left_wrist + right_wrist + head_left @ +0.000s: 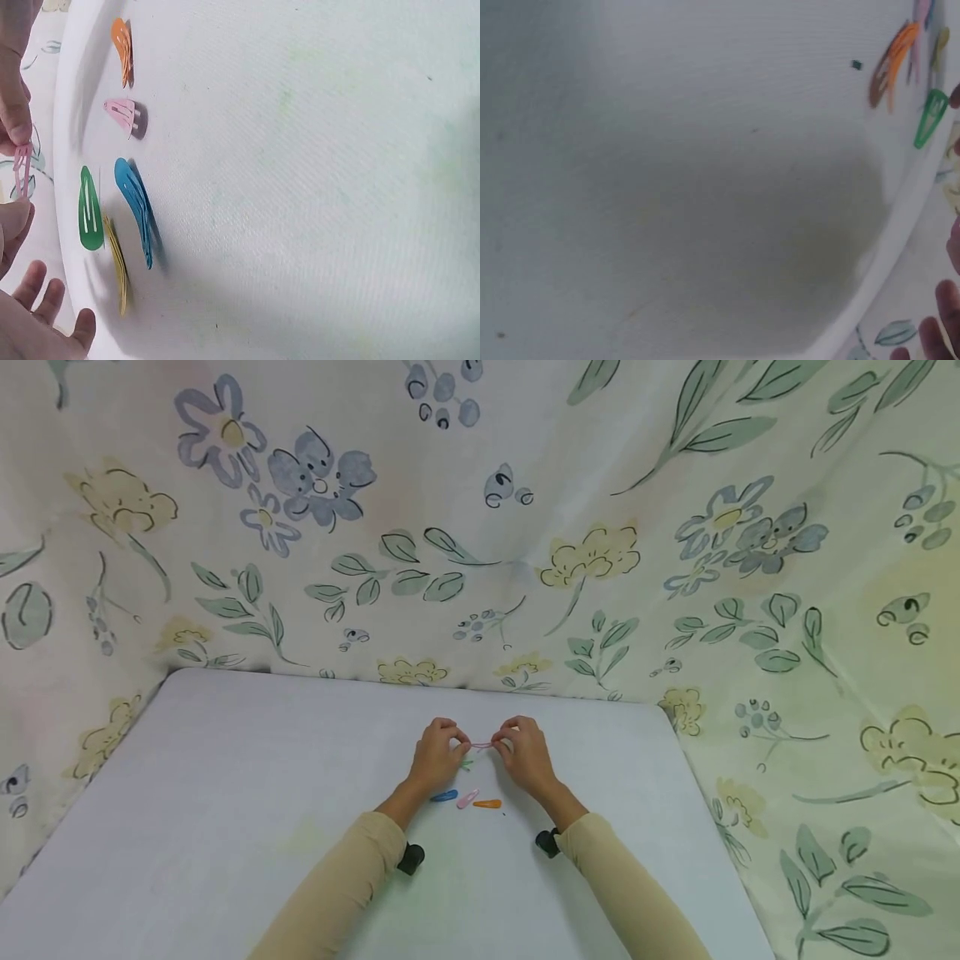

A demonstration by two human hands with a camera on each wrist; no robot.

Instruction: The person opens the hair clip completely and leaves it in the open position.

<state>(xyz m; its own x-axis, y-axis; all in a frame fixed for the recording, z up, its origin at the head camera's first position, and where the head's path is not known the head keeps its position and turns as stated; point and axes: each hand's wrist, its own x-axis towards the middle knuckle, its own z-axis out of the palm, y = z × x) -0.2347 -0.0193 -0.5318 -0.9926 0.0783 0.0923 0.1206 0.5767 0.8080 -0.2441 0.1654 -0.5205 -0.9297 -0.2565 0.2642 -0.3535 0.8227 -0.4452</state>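
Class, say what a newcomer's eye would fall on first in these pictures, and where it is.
Probably the floral cloth, which fills the head view behind the white table. Next, the left hand and right hand pinch a pink hair clip between them above the table. Nearer the person lie a blue clip, another pink clip and an orange clip.

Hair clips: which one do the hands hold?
The pink clip pinched by left hand and right hand; the other clips, including another pink one, lie on the table.
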